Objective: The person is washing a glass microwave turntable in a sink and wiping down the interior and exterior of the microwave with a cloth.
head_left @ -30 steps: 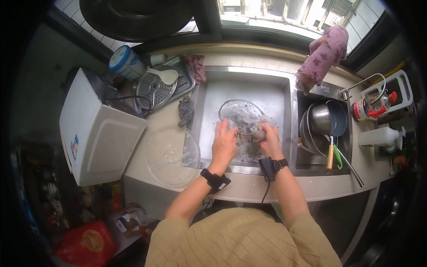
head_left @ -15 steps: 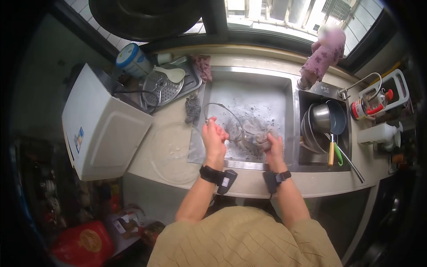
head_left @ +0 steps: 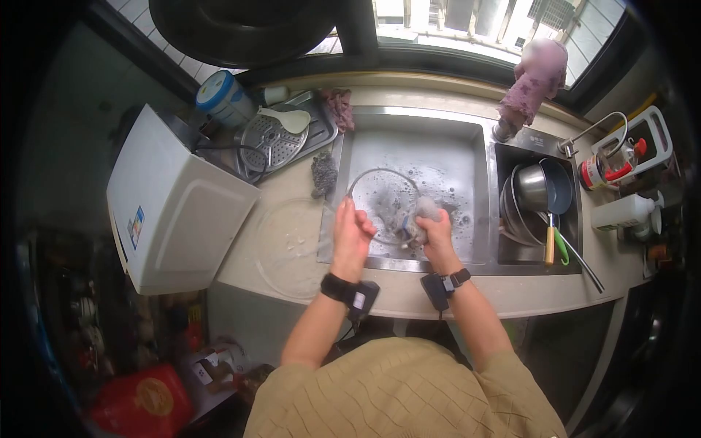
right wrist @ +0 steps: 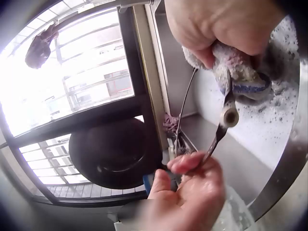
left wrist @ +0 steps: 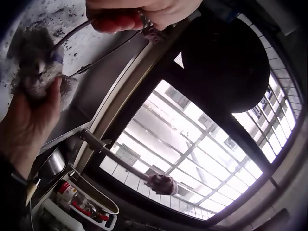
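Observation:
Over the large steel sink (head_left: 449, 139), both hands hold a thin roller ring (head_left: 383, 170), which carries a small pale wheel (right wrist: 229, 116). My left hand (head_left: 353, 235) pinches the ring's left side between thumb and fingers. On the opposite side, my right hand (head_left: 439, 239) grips a wet grey cloth (head_left: 428, 209) folded over the ring. A blue-edged patch of that cloth shows below the right fingers in the right wrist view. Soap bubbles and murky suds lie on the sink floor beneath.
Left of the sink, a clear round plate (head_left: 274, 252) lies on the counter by a white appliance (head_left: 193, 226). A dark scrubber (head_left: 324, 174) sits at the sink's edge. Pots (head_left: 531, 188) fill the smaller basin, and a pink cloth (head_left: 537, 80) wraps the faucet.
The ring has tilted and turned between the hands, its round outline now facing the head camera more. The right hand with the cloth has moved left, nearer the left hand.

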Demonstrator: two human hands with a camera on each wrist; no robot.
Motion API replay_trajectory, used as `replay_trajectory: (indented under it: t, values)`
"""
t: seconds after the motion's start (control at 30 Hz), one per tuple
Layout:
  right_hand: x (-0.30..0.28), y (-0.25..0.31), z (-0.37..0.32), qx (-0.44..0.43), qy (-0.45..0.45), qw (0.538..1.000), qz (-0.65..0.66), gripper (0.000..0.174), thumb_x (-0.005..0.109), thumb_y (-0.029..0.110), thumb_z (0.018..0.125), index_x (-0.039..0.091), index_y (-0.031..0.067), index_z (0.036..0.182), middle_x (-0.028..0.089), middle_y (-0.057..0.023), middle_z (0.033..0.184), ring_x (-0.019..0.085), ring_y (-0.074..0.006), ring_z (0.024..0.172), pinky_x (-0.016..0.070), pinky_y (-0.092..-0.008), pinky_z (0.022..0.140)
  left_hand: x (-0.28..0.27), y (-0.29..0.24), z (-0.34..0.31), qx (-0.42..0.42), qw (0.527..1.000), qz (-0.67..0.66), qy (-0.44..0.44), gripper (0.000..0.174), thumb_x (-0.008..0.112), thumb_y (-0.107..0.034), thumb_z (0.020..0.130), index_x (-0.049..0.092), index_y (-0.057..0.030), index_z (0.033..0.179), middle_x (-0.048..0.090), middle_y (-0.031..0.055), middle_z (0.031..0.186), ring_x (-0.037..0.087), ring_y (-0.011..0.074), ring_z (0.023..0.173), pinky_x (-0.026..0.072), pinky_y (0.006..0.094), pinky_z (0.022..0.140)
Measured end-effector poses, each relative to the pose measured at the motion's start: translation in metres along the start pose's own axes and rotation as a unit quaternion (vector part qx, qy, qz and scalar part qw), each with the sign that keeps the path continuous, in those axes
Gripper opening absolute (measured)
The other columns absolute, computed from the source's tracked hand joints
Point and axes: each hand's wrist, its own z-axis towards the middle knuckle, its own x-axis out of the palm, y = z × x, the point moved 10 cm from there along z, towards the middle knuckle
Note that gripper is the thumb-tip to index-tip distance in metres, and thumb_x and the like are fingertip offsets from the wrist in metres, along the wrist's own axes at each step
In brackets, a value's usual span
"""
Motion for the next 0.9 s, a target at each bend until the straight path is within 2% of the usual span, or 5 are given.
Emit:
replay_trajectory:
  t: [0.23,0.33,0.5,0.77,0.9]
  values:
    - [0.008,-0.021,-0.013,0.015,-0.031,0.999,0.018,0.047,0.061,-0.007,0.069,0.039,0.0008,0.110,0.054,-0.0118,0.096,0.055,-0.0200,0.085,0.0476,-0.0323,0.071,0.015,0.014,-0.025,0.130,0.986,0.099,-0.029,0.024,0.035,-0.024,0.095,0.040,-0.0053,0.109,0.041,0.0003,0.060,0.038,0.0098,0.046,0.0387,0.0246,0.045]
    - [-0.008,-0.014,0.006,-0.014,-0.036,0.999,0.002,0.042,0.063,-0.004,0.070,0.042,0.0005,0.106,0.055,-0.0102,0.093,0.056,-0.0188,0.080,0.0484,-0.0316,0.068,0.004,0.009,-0.016,0.044,0.995,0.067,-0.056,0.021,0.035,-0.024,0.095,0.041,-0.0069,0.106,0.031,-0.0019,0.056,0.026,0.0075,0.039,0.0291,0.0251,0.035]
    - [-0.036,0.015,0.030,-0.043,-0.013,0.997,-0.063,0.025,0.058,0.003,0.078,0.047,0.0010,0.101,0.056,-0.0080,0.092,0.058,-0.0181,0.080,0.0505,-0.0325,0.067,-0.012,-0.010,-0.010,-0.028,0.993,0.100,-0.047,0.025,0.040,-0.027,0.093,0.042,-0.0074,0.108,0.033,-0.0026,0.057,0.026,0.0057,0.039,0.0221,0.0221,0.033]
    - [0.023,0.037,0.015,-0.088,0.195,0.949,-0.233,0.029,0.066,0.004,0.070,0.049,0.0069,0.093,0.054,-0.0004,0.088,0.051,-0.0096,0.081,0.0418,-0.0241,0.074,0.022,0.008,-0.012,-0.139,0.952,0.244,0.123,0.026,0.040,-0.032,0.094,0.045,-0.0102,0.108,0.028,-0.0058,0.049,0.021,0.0030,0.034,0.0160,0.0195,0.030]
    - [0.030,0.051,0.024,-0.164,0.197,0.936,-0.240,0.028,0.068,0.002,0.067,0.048,0.0075,0.086,0.053,-0.0002,0.086,0.050,-0.0087,0.080,0.0425,-0.0240,0.072,0.028,0.009,-0.018,-0.191,0.943,0.224,0.155,0.025,0.040,-0.030,0.095,0.047,-0.0091,0.105,0.028,-0.0058,0.049,0.020,0.0029,0.034,0.0156,0.0190,0.030]
